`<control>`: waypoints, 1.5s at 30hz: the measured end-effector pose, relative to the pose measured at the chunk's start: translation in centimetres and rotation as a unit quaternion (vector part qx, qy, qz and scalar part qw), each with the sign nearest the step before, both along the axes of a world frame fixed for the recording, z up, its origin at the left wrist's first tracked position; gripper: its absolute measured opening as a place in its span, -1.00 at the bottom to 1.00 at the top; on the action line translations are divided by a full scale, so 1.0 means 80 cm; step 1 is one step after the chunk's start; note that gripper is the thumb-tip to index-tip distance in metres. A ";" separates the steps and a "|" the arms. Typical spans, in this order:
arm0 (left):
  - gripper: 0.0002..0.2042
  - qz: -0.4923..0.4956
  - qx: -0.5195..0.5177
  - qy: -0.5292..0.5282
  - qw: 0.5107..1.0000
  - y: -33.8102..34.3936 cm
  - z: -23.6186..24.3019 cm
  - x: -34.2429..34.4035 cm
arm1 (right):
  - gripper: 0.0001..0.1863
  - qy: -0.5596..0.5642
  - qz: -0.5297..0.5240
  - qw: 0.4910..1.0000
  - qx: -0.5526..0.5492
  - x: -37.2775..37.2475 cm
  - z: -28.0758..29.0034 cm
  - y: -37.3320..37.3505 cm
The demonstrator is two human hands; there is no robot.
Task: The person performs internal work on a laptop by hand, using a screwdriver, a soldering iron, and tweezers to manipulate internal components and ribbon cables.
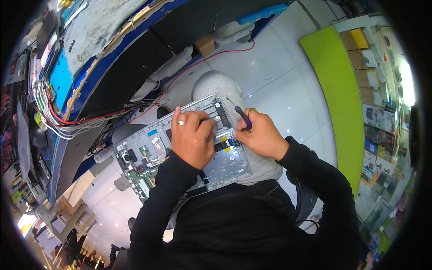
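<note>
An opened laptop base [234,168] lies tilted across my lap, its silver inner side up. A green circuit board [143,185] and small cables show at its left. My left hand [194,137], with a ring on one finger, rests over the middle of the base. Its fingers curl inward, and what lies under the fingertips is hidden. In my right hand [260,134] is a small screwdriver [243,116] with a purple handle, its shaft pointing up and away from the base. The right thumb and fingertip come close together at the base's right edge, beside a dark ribbon cable and yellow tape.
A cluttered workbench [105,38] with a grey mat runs along the upper left. Bundled cables [58,121] hang off its edge, and a red cable [211,56] trails over the tiled floor. At right stands a glass display case [382,135] with a lime-green panel [335,90].
</note>
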State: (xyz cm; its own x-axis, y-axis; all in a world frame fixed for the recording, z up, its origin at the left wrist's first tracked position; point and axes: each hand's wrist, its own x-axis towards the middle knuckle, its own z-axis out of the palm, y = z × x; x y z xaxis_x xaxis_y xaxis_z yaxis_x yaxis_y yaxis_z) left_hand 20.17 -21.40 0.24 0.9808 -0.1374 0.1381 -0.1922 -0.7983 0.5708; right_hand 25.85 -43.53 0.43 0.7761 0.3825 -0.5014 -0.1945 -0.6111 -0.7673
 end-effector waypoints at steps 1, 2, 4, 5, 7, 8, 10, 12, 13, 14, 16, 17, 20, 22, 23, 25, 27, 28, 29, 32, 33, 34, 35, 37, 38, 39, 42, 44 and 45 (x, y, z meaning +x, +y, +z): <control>-0.80 0.000 0.002 0.017 1.000 -0.002 0.004 -0.007 | -0.73 -0.006 -0.006 1.000 -0.001 -0.002 0.001 0.002; -0.80 0.012 -0.006 0.018 1.000 -0.004 0.002 -0.011 | -0.73 -0.005 -0.005 1.000 -0.001 -0.003 0.002 0.005; -0.80 0.018 -0.009 0.017 1.000 -0.005 -0.003 -0.013 | -0.76 -0.024 -0.009 1.000 -0.017 -0.005 0.007 0.009; -0.79 0.024 -0.011 0.015 1.000 -0.006 -0.004 -0.013 | -0.76 -0.024 -0.007 1.000 -0.018 -0.006 0.006 0.011; -0.80 0.025 -0.012 0.027 0.999 -0.005 -0.003 -0.010 | -0.77 -0.053 -0.016 0.998 -0.037 -0.010 0.002 0.014; -0.80 0.025 -0.011 0.038 0.999 -0.004 -0.003 -0.007 | -0.77 -0.053 -0.015 0.998 -0.038 -0.011 0.001 0.014; -0.80 0.026 -0.015 0.051 0.998 -0.004 -0.001 -0.003 | -0.76 -0.067 -0.026 0.997 -0.025 -0.011 0.001 0.015; -0.81 0.027 -0.019 0.063 0.997 -0.005 0.000 -0.001 | -0.76 -0.075 -0.023 0.996 -0.035 -0.012 0.001 0.017; -0.81 0.027 -0.018 0.064 0.997 -0.005 0.000 0.000 | -0.75 -0.084 -0.021 0.995 -0.044 -0.012 0.002 0.018; -0.81 0.026 -0.017 0.065 0.997 -0.005 0.001 0.000 | -0.75 -0.085 -0.020 0.995 -0.044 -0.011 0.003 0.019; -0.81 0.027 -0.015 0.062 0.998 -0.005 -0.001 -0.002 | -0.74 -0.079 -0.013 0.996 -0.042 -0.010 0.006 0.019; -0.80 0.028 -0.012 0.060 0.998 -0.005 -0.002 -0.002 | -0.74 -0.079 -0.012 0.996 -0.042 -0.010 0.005 0.017; -0.79 0.029 -0.022 0.044 0.998 -0.009 -0.003 -0.004 | -0.70 -0.037 -0.020 0.999 -0.006 -0.009 -0.001 0.008; -0.79 0.030 -0.025 0.044 0.998 -0.007 -0.004 -0.005 | -0.66 0.004 -0.031 0.999 0.012 -0.009 -0.004 0.005; -0.78 0.029 -0.028 0.045 0.998 -0.007 -0.004 -0.006 | -0.66 0.003 -0.031 0.999 0.012 -0.009 -0.003 0.003; -0.79 0.031 -0.031 0.047 0.998 -0.007 -0.004 -0.006 | -0.62 0.029 -0.025 0.999 0.024 -0.007 -0.002 0.001; -0.80 0.032 -0.034 0.054 0.997 -0.007 -0.004 -0.004 | -0.62 0.038 -0.027 0.999 0.029 -0.004 -0.002 -0.001; -0.80 0.034 -0.037 0.053 0.997 -0.007 -0.006 -0.006 | -0.62 0.041 -0.028 0.998 0.033 -0.005 -0.001 -0.002; -0.81 0.036 -0.040 0.053 0.997 -0.006 -0.007 -0.008 | -0.62 0.040 -0.028 0.998 0.033 -0.005 -0.001 -0.002; -0.81 0.041 -0.032 0.060 0.997 -0.008 -0.005 -0.011 | -0.62 0.034 -0.016 0.999 0.031 -0.006 -0.001 -0.003; -0.81 0.041 -0.032 0.060 0.997 -0.009 -0.005 -0.011 | -0.65 0.029 -0.022 0.999 0.030 -0.006 0.000 0.000; -0.81 0.043 -0.032 0.061 0.997 -0.010 -0.004 -0.010 | -0.67 0.023 -0.028 0.999 0.027 -0.007 0.001 0.002; -0.81 0.045 -0.031 0.062 0.997 -0.010 -0.004 -0.008 | -0.67 0.023 -0.028 0.999 0.026 -0.008 0.002 0.005; -0.81 0.044 -0.031 0.070 0.996 -0.011 -0.003 -0.006 | -0.72 -0.012 -0.025 1.000 -0.009 -0.011 0.003 0.010; -0.80 0.044 -0.030 0.078 0.996 -0.011 -0.003 -0.005 | -0.72 -0.012 -0.026 1.000 -0.009 -0.012 0.001 0.011; -0.80 0.043 -0.030 0.078 0.996 -0.012 -0.004 -0.006 | -0.74 -0.021 -0.031 0.999 -0.004 -0.014 -0.001 0.011; -0.77 0.046 -0.017 0.057 0.997 -0.012 -0.005 -0.009 | -0.74 -0.026 -0.027 0.999 -0.011 -0.011 0.002 0.012; -0.71 0.051 -0.018 0.067 0.996 -0.012 -0.005 -0.009 | -0.73 -0.020 -0.018 0.999 -0.024 -0.011 0.000 0.010; -0.71 0.051 -0.018 0.066 0.996 -0.012 -0.005 -0.009 | -0.76 -0.033 -0.035 0.999 0.020 -0.013 -0.006 0.007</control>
State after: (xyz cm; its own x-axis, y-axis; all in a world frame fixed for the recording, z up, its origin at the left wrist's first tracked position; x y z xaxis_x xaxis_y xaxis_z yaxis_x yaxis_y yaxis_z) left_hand 19.45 -22.37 -0.18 0.9994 -0.0340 0.0090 -0.0324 -0.7882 0.6146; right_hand 24.78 -42.94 -0.04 0.8329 0.3447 -0.4330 -0.1838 -0.5658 -0.8038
